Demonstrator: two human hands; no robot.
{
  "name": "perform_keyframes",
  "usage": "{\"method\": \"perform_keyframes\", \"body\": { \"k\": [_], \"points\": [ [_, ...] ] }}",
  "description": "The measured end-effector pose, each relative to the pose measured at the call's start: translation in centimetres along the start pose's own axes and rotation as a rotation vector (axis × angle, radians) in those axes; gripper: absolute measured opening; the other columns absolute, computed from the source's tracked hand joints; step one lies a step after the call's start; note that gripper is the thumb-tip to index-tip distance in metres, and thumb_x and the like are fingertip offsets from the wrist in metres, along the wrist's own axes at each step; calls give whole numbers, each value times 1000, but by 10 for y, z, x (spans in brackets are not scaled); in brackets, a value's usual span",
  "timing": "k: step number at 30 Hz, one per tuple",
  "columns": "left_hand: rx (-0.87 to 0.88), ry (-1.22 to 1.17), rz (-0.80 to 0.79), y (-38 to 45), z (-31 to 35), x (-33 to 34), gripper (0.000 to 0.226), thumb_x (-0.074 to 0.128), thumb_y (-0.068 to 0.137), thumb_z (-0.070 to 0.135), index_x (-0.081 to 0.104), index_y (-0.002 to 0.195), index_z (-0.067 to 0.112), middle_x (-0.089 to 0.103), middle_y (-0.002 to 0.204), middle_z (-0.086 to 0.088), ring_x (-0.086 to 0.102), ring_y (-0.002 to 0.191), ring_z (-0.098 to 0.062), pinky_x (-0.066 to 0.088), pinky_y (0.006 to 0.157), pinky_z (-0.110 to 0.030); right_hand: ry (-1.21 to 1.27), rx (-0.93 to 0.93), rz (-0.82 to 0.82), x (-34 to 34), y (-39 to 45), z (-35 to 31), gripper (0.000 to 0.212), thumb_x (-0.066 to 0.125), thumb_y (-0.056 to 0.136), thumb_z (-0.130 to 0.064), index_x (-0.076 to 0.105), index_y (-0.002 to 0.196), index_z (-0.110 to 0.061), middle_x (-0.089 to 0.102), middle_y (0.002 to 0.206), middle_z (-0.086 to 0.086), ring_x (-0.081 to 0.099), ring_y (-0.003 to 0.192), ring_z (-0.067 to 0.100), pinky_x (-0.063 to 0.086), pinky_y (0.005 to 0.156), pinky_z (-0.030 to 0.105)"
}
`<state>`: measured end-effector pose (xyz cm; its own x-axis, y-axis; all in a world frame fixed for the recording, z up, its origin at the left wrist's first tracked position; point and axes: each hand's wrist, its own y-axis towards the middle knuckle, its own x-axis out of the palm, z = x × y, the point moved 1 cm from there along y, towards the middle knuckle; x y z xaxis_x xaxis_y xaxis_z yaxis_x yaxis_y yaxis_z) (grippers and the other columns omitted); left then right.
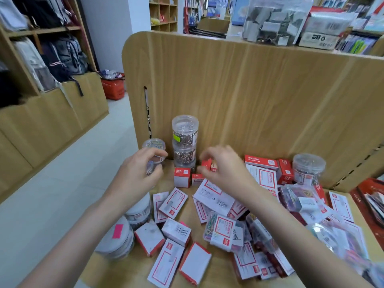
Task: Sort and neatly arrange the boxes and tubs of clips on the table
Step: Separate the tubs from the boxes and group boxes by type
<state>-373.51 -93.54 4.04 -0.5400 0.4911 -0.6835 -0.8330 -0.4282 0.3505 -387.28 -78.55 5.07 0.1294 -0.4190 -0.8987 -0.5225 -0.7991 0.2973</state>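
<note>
Both hands reach to the back of the counter [207,273], by the wooden back panel [249,100]. The left hand [137,175] has its fingers curled round a small clear tub [154,150] of clips, thumb and fingertips closing on its rim; the tub sits at the back left corner, just beside a stack [185,142] of clear tubs filled with silvery clips. The right hand [224,169] curls over a small red box [206,163] at the foot of that stack; its grip seems to pinch the box, though blur makes this hard to tell for certain. Just in front stand two small red-and-white boxes [182,177], side by side. White-and-red boxes [172,252] lie scattered across the near counter, mixed with flat clear cases [220,229] of coloured clips. Two round tubs [118,238] with white lids sit at the left edge. Another clear tub [309,169] stands at the back right.
</note>
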Motion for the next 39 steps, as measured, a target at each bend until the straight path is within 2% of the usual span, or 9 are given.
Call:
{"method": "perform_keyframes", "body": {
  "k": [2, 7, 15, 22, 25, 29, 31, 36, 39],
  "points": [
    [0, 41, -29, -3, -5, -3, 34, 45, 76, 27, 65, 102, 18, 61, 102, 8, 54, 98, -5, 34, 83, -12, -66, -84, -153, 20, -1, -3, 29, 62, 82, -28, 59, 107, -12, 61, 105, 6, 48, 97, 25, 34, 86, 32],
    [-4, 127, -99, -4, -18, -4, 51, 34, 71, 46, 66, 101, 19, 60, 106, 2, 53, 103, -20, 39, 89, -32, -246, -109, -159, 44, 11, -13, 34, 60, 82, -21, 51, 112, -8, 53, 113, 10, 44, 102, 29, 34, 84, 35],
    [-57, 172, -188, -5, -24, -4, 42, 42, 73, 33, 67, 101, 15, 52, 103, 7, 51, 108, -17, 32, 86, -20, -290, -91, -87, 53, 8, -12, 35, 59, 82, -27, 50, 112, -13, 48, 113, 8, 40, 106, 26, 32, 84, 35],
    [-29, 166, -177, -1, -24, -1, 41, 40, 74, 35, 66, 101, 17, 59, 104, 1, 52, 102, -17, 32, 83, -22, -40, -127, -98, 53, -5, -6, 21, 64, 77, -21, 53, 93, -13, 59, 96, 4, 41, 89, 21, 31, 75, 31],
    [-13, 150, -167, 3, -19, 0, 34, 45, 78, 28, 65, 103, 16, 57, 103, 3, 53, 103, -19, 34, 84, -24, 229, -12, 5, 35, -8, -5, 17, 68, 76, -16, 55, 86, -14, 60, 84, 0, 47, 80, 15, 36, 71, 28],
    [4, 148, -139, 13, -4, 6, 28, 51, 87, 20, 63, 112, 15, 57, 116, 1, 51, 112, -18, 37, 96, -31, 622, 366, 277, -5, 10, 15, 15, 67, 76, -12, 52, 74, -16, 58, 66, -2, 59, 64, 10, 49, 63, 23],
    [-21, 163, -159, 18, 4, 13, 32, 50, 88, 20, 62, 117, 12, 55, 122, 0, 50, 114, -18, 34, 96, -27, 574, 441, 290, -10, 22, 27, 14, 66, 75, -20, 52, 75, -15, 60, 69, 1, 64, 72, 24, 51, 69, 37],
    [-126, 214, -383, 20, 12, 45, 32, 48, 89, 22, 58, 117, 9, 53, 108, -7, 52, 98, -24, 39, 76, -26, 372, 401, 211, 7, 33, 23, 15, 63, 79, -23, 51, 78, -16, 56, 69, -4, 61, 74, 23, 46, 67, 32],
    [-185, 123, -418, 16, 6, 62, 45, 51, 90, 23, 46, 135, 23, 42, 131, -7, 44, 119, -23, 35, 90, -23, 336, 382, 167, 17, 34, 26, 17, 63, 82, -25, 51, 81, -15, 57, 74, 1, 61, 75, 24, 49, 70, 37]
  ]
}}
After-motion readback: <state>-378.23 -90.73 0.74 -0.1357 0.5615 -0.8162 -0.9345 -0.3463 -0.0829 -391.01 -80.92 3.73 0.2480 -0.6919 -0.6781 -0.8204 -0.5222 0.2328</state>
